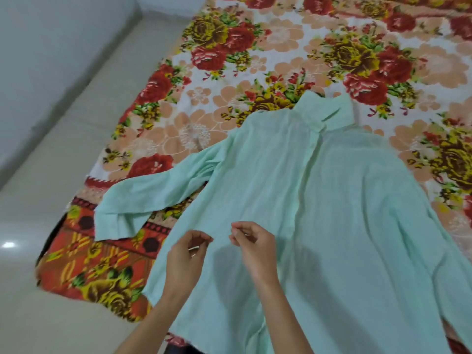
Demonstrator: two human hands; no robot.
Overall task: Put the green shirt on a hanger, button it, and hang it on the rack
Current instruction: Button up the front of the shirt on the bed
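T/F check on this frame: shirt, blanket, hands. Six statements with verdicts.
1. The green shirt lies spread on the floral blanket. True.
2. The shirt hangs on a rack. False: it lies flat, and no rack is in view.
3. The left hand and right hand are both over the shirt's lower part. True.
4. The collar points toward the person. False: it is at the far end.
5. One sleeve lies out on the blanket. True.
6. The blanket is plain blue. False: it has red and yellow flowers.
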